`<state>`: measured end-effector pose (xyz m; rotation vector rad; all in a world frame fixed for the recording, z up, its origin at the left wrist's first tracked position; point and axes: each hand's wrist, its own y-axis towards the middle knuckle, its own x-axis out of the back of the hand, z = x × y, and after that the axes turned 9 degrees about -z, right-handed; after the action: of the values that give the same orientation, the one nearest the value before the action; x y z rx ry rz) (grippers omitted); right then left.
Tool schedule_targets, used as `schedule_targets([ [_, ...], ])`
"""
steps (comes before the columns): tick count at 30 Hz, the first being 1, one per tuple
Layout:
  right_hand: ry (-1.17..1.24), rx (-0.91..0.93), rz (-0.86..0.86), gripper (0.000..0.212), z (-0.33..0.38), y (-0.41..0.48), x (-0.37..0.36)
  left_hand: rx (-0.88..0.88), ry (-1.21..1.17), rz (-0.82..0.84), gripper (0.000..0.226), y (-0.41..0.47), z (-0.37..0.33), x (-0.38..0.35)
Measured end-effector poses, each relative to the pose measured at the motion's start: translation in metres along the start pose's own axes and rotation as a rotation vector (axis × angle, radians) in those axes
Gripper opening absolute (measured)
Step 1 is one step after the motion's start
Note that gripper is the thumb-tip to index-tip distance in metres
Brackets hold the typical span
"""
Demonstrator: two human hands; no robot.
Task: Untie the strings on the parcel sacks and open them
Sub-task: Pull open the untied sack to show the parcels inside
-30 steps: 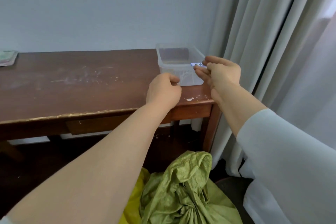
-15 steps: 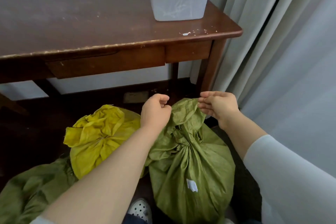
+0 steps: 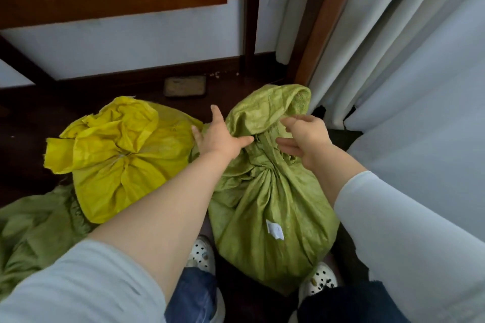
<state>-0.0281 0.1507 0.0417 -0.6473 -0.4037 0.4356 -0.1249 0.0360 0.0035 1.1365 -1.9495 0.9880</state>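
Standing over the green sack [image 3: 270, 204], I have my left hand [image 3: 219, 140] on the left of its bunched neck [image 3: 265, 165], fingers spread wide, thumb tip touching the cloth. My right hand [image 3: 308, 139] sits just across the neck, fingers loosely bent and parted, gripping nothing that I can make out. The loose top flap rises beyond both sets of fingertips; I cannot pick out the string itself. Just left of my left fingers lies a yellow sack [image 3: 123, 160], gathered shut. A white label [image 3: 274, 229] sits on the green sack, below my wrists. A curtain [image 3: 406, 73] hangs right of my right fingers.
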Motion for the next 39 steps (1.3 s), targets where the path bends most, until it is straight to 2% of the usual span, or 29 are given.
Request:
schedule_targets([
  [2, 0.005, 0.062, -0.043, 0.061, -0.002, 0.003, -0.002, -0.091, -0.014, -0.025, 0.087, -0.008, -0.006, -0.005],
  [4, -0.044, 0.239, -0.169, 0.074, -0.006, 0.003, 0.001, -0.267, -0.002, -0.030, 0.074, -0.024, -0.012, -0.010],
  [6, -0.128, 0.425, -0.274, 0.078, -0.010, -0.005, 0.009, -0.468, 0.092, 0.005, 0.070, -0.044, -0.016, -0.015],
  [8, -0.301, 0.519, -0.308, 0.084, -0.016, -0.011, 0.016, -0.619, 0.216, 0.072, 0.061, -0.068, -0.022, -0.019],
  [11, -0.570, 0.402, -0.232, 0.101, -0.029, -0.015, 0.026, -0.784, 0.319, 0.198, 0.047, -0.106, -0.024, -0.025],
  [13, -0.539, 0.270, -0.182, 0.094, -0.040, -0.015, 0.036, -0.798, 0.268, 0.302, 0.046, -0.127, -0.018, -0.027],
  [15, -0.481, 0.196, -0.166, 0.066, -0.055, -0.016, 0.047, -0.684, 0.080, 0.297, 0.044, -0.146, -0.006, -0.026],
  [16, -0.422, 0.161, -0.172, 0.058, -0.064, -0.016, 0.053, -0.567, -0.050, 0.205, 0.040, -0.151, -0.001, -0.025],
  [18, -0.241, 0.044, -0.157, 0.054, -0.076, -0.021, 0.060, -0.175, -0.265, -0.083, 0.041, -0.152, 0.006, -0.024],
  [19, -0.168, 0.011, -0.136, 0.051, -0.079, -0.025, 0.063, 0.086, -0.353, -0.129, 0.055, -0.145, 0.009, -0.024],
  [21, -0.086, -0.010, -0.070, 0.044, -0.078, -0.036, 0.067, 0.576, -0.610, 0.023, 0.105, -0.128, 0.010, -0.024],
  [22, -0.089, -0.001, -0.031, 0.043, -0.077, -0.041, 0.068, 0.730, -0.728, 0.119, 0.126, -0.118, 0.010, -0.026],
  [24, -0.108, 0.017, 0.011, 0.046, -0.072, -0.049, 0.070, 0.862, -0.791, 0.310, 0.143, -0.108, 0.005, -0.026],
  [25, -0.107, 0.011, 0.013, 0.044, -0.066, -0.052, 0.071, 0.862, -0.781, 0.387, 0.138, -0.107, -0.001, -0.024],
  [26, -0.100, 0.001, 0.019, 0.036, -0.062, -0.054, 0.074, 0.824, -0.793, 0.425, 0.121, -0.106, -0.007, -0.023],
  [28, -0.094, -0.023, 0.042, 0.011, -0.050, -0.060, 0.080, 0.771, -0.792, 0.407, 0.072, -0.107, -0.014, -0.025],
  [29, -0.081, -0.016, 0.062, 0.014, -0.045, -0.061, 0.082, 0.767, -0.773, 0.371, 0.058, -0.106, -0.014, -0.027],
  [31, -0.065, 0.077, 0.097, 0.037, -0.037, -0.062, 0.086, 0.739, -0.698, 0.326, 0.049, -0.107, -0.014, -0.027],
  [32, -0.089, 0.160, 0.091, 0.041, -0.034, -0.060, 0.088, 0.674, -0.649, 0.301, 0.045, -0.109, -0.016, -0.023],
  [33, -0.109, 0.235, 0.075, 0.034, -0.031, -0.061, 0.090, 0.567, -0.556, 0.238, 0.042, -0.113, -0.018, -0.018],
  [35, -0.096, 0.312, 0.017, 0.018, -0.020, -0.062, 0.091, 0.256, -0.229, -0.063, 0.051, -0.119, -0.021, -0.006],
  [37, -0.069, 0.274, 0.018, 0.021, -0.009, -0.064, 0.093, -0.024, -0.108, -0.364, 0.066, -0.126, -0.028, 0.012],
  [39, -0.065, 0.254, 0.086, 0.023, -0.002, -0.067, 0.096, -0.206, -0.081, -0.421, 0.090, -0.122, -0.034, 0.021],
])
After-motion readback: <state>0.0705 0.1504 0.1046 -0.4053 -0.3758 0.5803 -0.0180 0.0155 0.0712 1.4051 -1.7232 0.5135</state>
